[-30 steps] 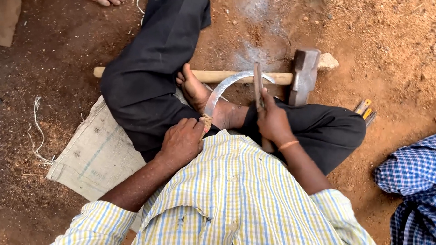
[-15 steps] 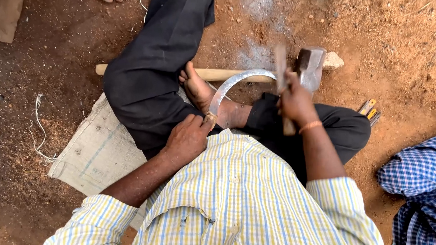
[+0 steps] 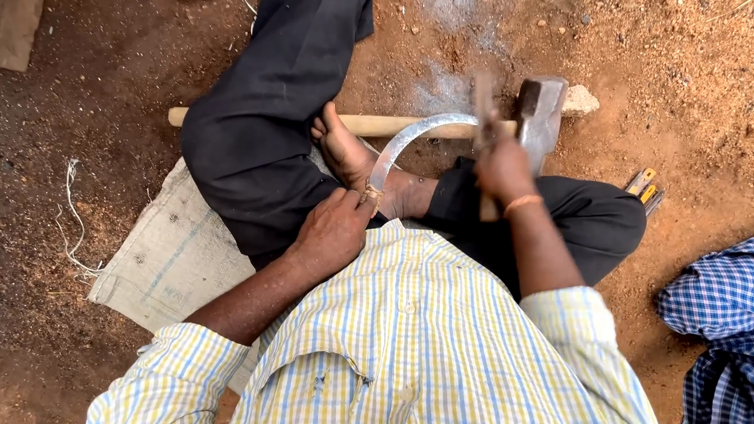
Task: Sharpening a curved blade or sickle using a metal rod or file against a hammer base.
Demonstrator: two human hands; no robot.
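Person sits cross-legged on a woven sack [image 3: 171,259] spread over red dirt, viewed from above. Left hand [image 3: 333,232] is closed around the handle end of a curved sickle blade [image 3: 409,139], which arcs from that grip toward 1 o'clock and ends on the head of a sledgehammer [image 3: 537,113] lying on the ground as an anvil; its wooden shaft [image 3: 271,120] runs out to 9 o'clock. Right hand [image 3: 502,170] is clenched on a small striking tool [image 3: 483,107], blurred by motion, just above the blade tip. A bare foot [image 3: 350,152] lies touching or just beside the blade's inner curve. Risk, as judged: a strike that glances off the curved steel could kick the edge into the foot or twist the handle out of the left grip; the anvil head merely rests on loose dirt, so it could rock under a blow and spoil the hit. A second person in blue check cloth [image 3: 724,324] sits near at 4 o'clock, within reach of chips. Against the frame one second back: the right hand has travelled from the middle of the blade outward toward 1 o'clock and lifted; the left grip is unchanged.
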